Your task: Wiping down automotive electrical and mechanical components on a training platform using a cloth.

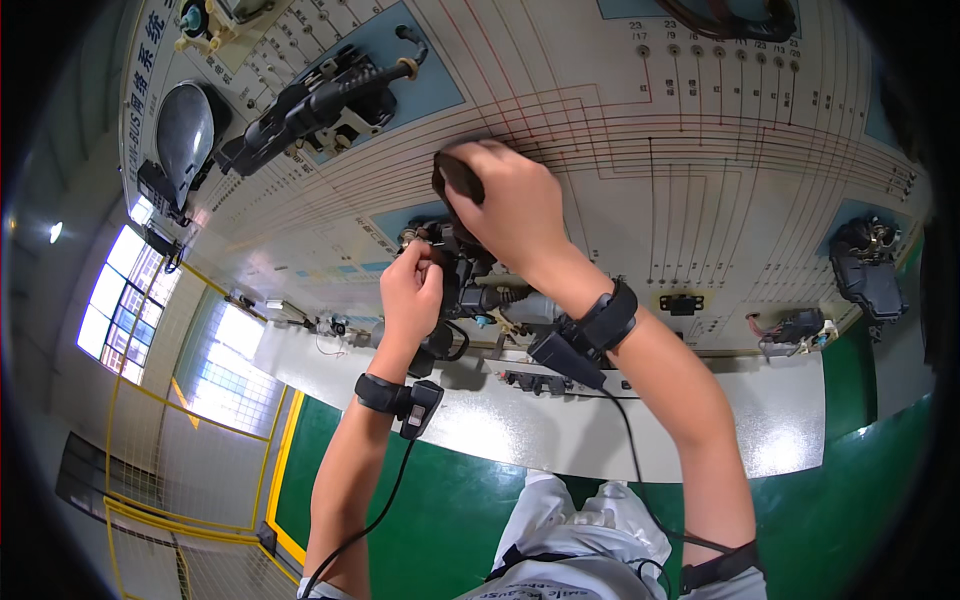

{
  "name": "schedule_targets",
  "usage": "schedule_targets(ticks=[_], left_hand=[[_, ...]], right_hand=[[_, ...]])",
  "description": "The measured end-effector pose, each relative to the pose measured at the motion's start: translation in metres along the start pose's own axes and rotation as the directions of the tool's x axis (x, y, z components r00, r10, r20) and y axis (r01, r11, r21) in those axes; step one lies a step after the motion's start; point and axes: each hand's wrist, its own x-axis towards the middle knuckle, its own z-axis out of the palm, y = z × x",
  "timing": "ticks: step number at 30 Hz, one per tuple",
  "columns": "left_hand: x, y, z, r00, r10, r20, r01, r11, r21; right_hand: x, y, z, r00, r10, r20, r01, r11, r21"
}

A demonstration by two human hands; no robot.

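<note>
My right hand (517, 202) is wrapped around a dark, rounded handle-like part (459, 178) in front of the wiring-diagram panel (480, 127). Below it is a black automotive component assembly (472, 300); whether the handle-like part is joined to it is hidden by my hand. My left hand (411, 292) is at the assembly's left side, thumb and fingers curled together against it. What lies between those fingertips is too hidden to tell. Each wrist wears a black strap with a small cabled device.
Up left on the panel are a black latch mechanism (322, 109) and a wing mirror (185, 135). A lock unit (870, 262) is mounted at right. Below runs a white ledge (720, 427) with a row of black switches (536, 382). Yellow-framed mesh fencing (187, 480) stands left.
</note>
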Motion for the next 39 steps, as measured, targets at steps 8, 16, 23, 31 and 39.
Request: schedule_targets(ticks=[8,16,23,31,39], left_hand=[[0.002,-0.003,0.005,0.998,0.060,-0.007,-0.060,0.998,0.026],[0.002,-0.010,0.006,0.999,0.039,-0.022,-0.039,0.999,-0.028],[0.002,-0.002,0.006,1.000,-0.018,-0.002,0.018,0.999,-0.048],[-0.003,-0.001,0.004,0.997,0.072,-0.040,-0.072,0.997,0.001],[0.028,0.051,-0.056,0.663,0.711,-0.235,-0.603,0.693,0.395]], right_hand=[[0.008,-0.007,-0.003,0.991,-0.057,-0.118,0.058,0.998,0.006],[-0.010,-0.009,0.011,0.986,-0.166,-0.024,0.167,0.983,0.075],[-0.010,-0.005,0.014,0.981,-0.191,-0.043,0.194,0.976,0.094],[0.027,-0.010,-0.040,0.943,-0.312,-0.117,0.308,0.950,-0.055],[0.094,-0.027,-0.101,0.834,-0.551,-0.033,0.529,0.814,-0.242]])
